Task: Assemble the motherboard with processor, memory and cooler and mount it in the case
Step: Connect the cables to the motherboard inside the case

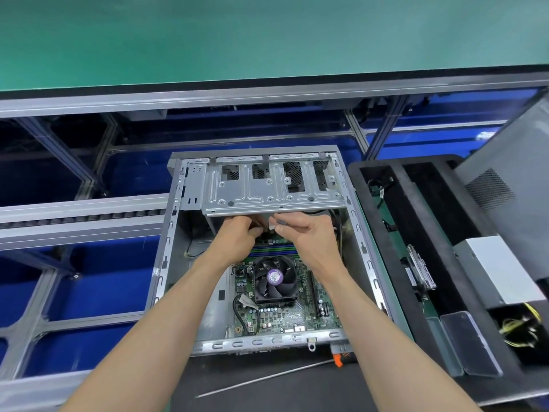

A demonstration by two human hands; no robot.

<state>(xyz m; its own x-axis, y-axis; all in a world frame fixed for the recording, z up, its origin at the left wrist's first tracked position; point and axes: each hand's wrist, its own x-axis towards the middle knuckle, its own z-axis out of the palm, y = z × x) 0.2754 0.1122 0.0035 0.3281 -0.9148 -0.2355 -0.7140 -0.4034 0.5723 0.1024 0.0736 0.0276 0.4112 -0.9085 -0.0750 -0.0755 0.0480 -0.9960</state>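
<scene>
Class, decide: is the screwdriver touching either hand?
Apart. The head view shows the screwdriver lying before the case, clear of both hands.

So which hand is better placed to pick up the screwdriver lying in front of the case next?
Probably the right hand: the screwdriver has its orange handle on the right, by the case's near right corner. Both hands are busy under the drive cage, the left hand farther away.

- Both bare forearms reach forward, converging toward the middle.
- Left hand (pixel 237 237): back up, fingers curled under, pinching something small I can't make out.
- Right hand (pixel 303 233): fingers and thumb pinched on a small pale piece, just beside the left.
</scene>
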